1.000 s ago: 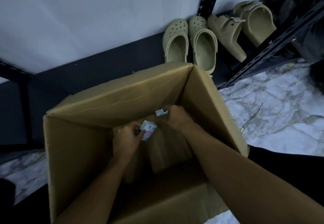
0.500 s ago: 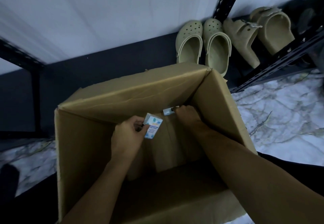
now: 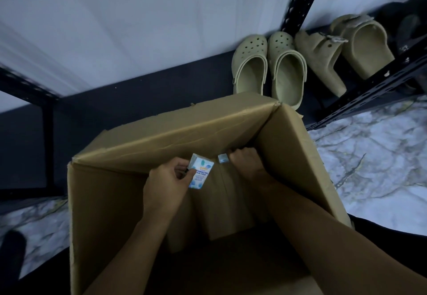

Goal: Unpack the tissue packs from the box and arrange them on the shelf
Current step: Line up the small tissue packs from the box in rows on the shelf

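Hands inside box (image 3: 161,137): left grip (image 3: 168,177) holding tissue pack (image 3: 200,173), right grip (image 3: 245,163) pinching second pack (image 3: 223,158).

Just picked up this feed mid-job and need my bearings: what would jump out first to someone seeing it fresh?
A big open cardboard box fills the lower middle, with both arms reaching into it. The left hand holds a small white-and-blue tissue pack; the right hand grips a second pack, mostly hidden. Behind the box, pale green clogs stand on the dark bottom shelf.
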